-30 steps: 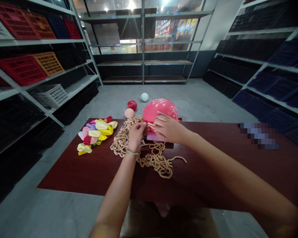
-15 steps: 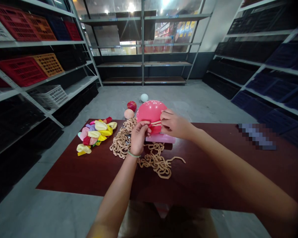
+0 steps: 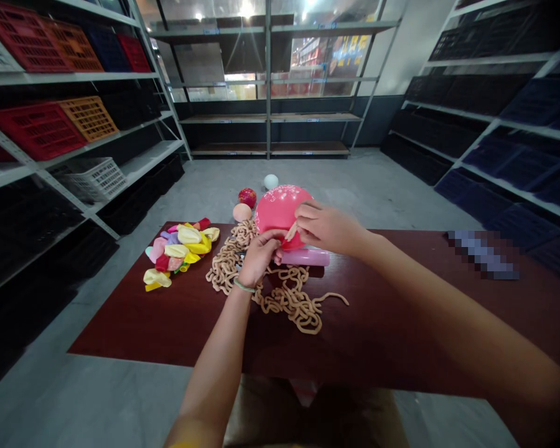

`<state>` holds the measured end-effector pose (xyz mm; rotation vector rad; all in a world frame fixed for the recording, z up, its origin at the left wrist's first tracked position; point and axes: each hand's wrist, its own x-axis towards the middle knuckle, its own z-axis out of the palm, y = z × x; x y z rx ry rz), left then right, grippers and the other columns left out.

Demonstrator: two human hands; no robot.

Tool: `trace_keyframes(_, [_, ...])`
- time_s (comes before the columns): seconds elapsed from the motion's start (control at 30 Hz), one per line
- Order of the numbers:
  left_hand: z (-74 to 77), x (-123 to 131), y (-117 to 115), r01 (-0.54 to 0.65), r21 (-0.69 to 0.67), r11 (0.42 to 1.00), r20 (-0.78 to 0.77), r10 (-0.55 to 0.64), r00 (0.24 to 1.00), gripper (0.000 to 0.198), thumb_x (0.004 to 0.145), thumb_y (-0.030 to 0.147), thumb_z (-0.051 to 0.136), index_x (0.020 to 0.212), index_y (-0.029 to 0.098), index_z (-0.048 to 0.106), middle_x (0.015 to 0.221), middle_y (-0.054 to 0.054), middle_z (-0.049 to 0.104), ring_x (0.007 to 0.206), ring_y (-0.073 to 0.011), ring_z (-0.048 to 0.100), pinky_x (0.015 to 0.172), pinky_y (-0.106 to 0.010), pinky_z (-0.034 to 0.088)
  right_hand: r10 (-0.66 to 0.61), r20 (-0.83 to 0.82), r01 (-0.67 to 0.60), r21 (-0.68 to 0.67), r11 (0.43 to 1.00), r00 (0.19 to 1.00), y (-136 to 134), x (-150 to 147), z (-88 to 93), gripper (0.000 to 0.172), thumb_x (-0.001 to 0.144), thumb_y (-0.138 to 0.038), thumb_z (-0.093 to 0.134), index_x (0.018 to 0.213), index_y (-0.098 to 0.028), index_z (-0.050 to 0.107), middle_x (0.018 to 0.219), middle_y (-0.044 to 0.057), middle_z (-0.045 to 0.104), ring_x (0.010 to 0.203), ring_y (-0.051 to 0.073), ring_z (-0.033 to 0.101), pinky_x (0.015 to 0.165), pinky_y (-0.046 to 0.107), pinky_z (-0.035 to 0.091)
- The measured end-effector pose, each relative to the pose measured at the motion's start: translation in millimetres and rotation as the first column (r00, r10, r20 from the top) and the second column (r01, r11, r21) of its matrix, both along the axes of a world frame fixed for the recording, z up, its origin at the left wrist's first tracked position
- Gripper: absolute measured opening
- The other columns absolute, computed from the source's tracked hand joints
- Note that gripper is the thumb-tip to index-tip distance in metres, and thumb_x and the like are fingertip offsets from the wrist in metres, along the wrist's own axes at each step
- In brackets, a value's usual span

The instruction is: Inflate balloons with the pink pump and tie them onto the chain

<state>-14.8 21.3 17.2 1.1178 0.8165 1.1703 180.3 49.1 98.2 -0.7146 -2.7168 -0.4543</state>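
Both my hands are at a pink printed balloon [image 3: 277,211], which is inflated and stands at the far side of the table. My left hand [image 3: 260,256] grips its lower side, and my right hand [image 3: 326,229] pinches its pale, stretched neck. A tangle of tan cord [image 3: 284,298] lies under and in front of my left wrist. Just behind my hands, a long pink balloon [image 3: 305,257] lies on the table. To the left is a heap of limp yellow, pink and red balloons [image 3: 180,252]. A green band circles my left wrist.
The dark red table [image 3: 378,323] ends at a near edge. Small red, peach and white balloons [image 3: 247,198] sit beyond it on the grey floor [image 3: 354,186]. Metal shelves [image 3: 74,78] with plastic crates line both sides and the back. A blurred patch [image 3: 483,254] covers something at the table's right.
My right hand has moved left and now pinches the neck close to the balloon. The balloon has tilted slightly, and the long pink balloon shows more fully behind my hands.
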Motion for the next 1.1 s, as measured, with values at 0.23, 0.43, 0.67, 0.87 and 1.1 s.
trace_keyframes(0.23, [4.3, -1, -2, 0.094, 0.015, 0.995, -0.123, -0.091, 0.988, 0.01, 0.077, 0.019, 0.053, 0.084, 0.017, 0.059, 0.055, 0.006, 0.05, 0.045, -0.0074, 0.048, 0.046, -0.019, 0.04, 0.03, -0.028, -0.032, -0.073, 0.997, 0.999, 3, -3, -3.1, 0.024, 0.095, -0.02, 0.041, 0.079, -0.018, 0.059, 0.088, 0.006, 0.057, 0.091, 0.019, 0.049, 0.085, 0.033, 0.042])
trace_keyframes(0.43, [1.5, 3, -5, 0.182, 0.241, 0.953, -0.284, -0.11, 0.952, 0.018, 0.09, 0.034, 0.055, 0.085, 0.017, 0.057, 0.066, 0.003, 0.053, 0.056, -0.0085, 0.051, 0.056, -0.021, 0.043, 0.018, -0.048, -0.021, -0.048, 0.999, 0.999, 3, -4, 5.3, 0.027, 0.093, -0.025, 0.046, 0.071, -0.02, 0.061, 0.078, 0.003, 0.06, 0.084, 0.018, 0.046, 0.084, 0.035, 0.036])
trace_keyframes(0.67, [-3.0, 9, -6, 0.169, 0.411, 0.896, -0.446, 0.036, 0.894, 0.027, 0.094, 0.04, 0.052, 0.079, 0.018, 0.059, 0.065, 0.001, 0.054, 0.06, -0.0124, 0.05, 0.06, -0.023, 0.038, -0.138, -0.018, 0.133, -0.166, 0.977, 0.99, 0, -6, 13.2, 0.044, 0.096, -0.033, 0.046, 0.055, -0.02, 0.053, 0.062, 0.001, 0.061, 0.074, 0.016, 0.047, 0.09, 0.042, 0.026])
trace_keyframes(0.87, [-9.6, 12, -5, 0.085, 0.549, 0.831, -0.499, 0.244, 0.832, 0.029, 0.092, 0.038, 0.057, 0.072, 0.018, 0.059, 0.065, -0.001, 0.056, 0.063, -0.0154, 0.049, 0.065, -0.026, 0.037, -0.159, 0.002, 0.156, -0.216, 0.964, 0.987, 1, -22, 13.7, 0.051, 0.097, -0.039, 0.044, 0.052, -0.019, 0.055, 0.058, 0.002, 0.062, 0.067, 0.015, 0.047, 0.089, 0.042, 0.028])
trace_keyframes(1.1, [-15.3, 11, -3, -0.03, 0.611, 0.791, -0.501, 0.416, 0.759, 0.029, 0.089, 0.034, 0.061, 0.064, 0.019, 0.06, 0.065, -0.005, 0.057, 0.064, -0.018, 0.05, 0.068, -0.029, 0.037, -0.152, 0.1, 0.167, -0.158, 0.973, 0.983, -2, -41, 14.7, 0.05, 0.098, -0.041, 0.043, 0.058, -0.018, 0.063, 0.06, 0.003, 0.06, 0.066, 0.015, 0.05, 0.088, 0.043, 0.028])
